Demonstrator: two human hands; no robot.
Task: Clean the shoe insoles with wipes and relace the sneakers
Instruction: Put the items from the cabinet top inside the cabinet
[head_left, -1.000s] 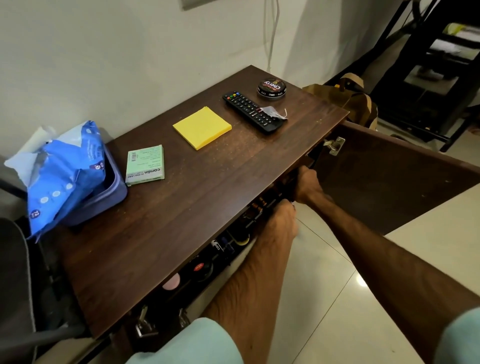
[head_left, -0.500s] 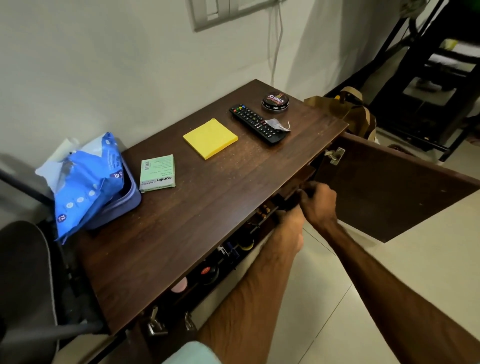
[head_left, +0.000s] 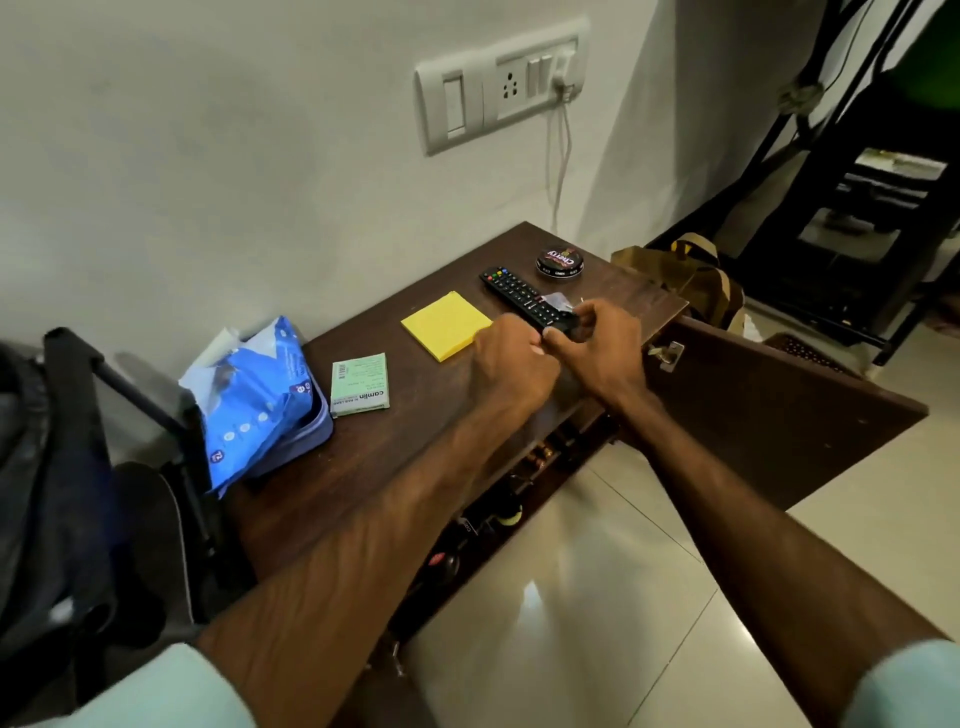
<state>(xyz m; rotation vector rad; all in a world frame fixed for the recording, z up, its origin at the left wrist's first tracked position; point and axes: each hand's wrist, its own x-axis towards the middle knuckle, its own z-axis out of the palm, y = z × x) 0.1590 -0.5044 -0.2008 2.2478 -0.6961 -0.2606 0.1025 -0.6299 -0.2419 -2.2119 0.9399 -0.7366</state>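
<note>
Left hand (head_left: 511, 364), right hand (head_left: 602, 345) meet, fingers curled, above dark wooden bench (head_left: 363, 467) at near end of black remote control (head_left: 514, 293); held thing unclear; yellow square sticky pad (head_left: 444, 325) just beside.

A dark wooden cabinet top (head_left: 363, 467) stood against the wall. On it lay a purple case (head_left: 306, 441) holding a blue wipes pack (head_left: 249, 395), a green box (head_left: 360, 384), a yellow pad (head_left: 444, 325), a black remote (head_left: 511, 291) and a round tin (head_left: 559, 263).

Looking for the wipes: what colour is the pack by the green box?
Blue with white print; the pack shows best in the head view.
</note>
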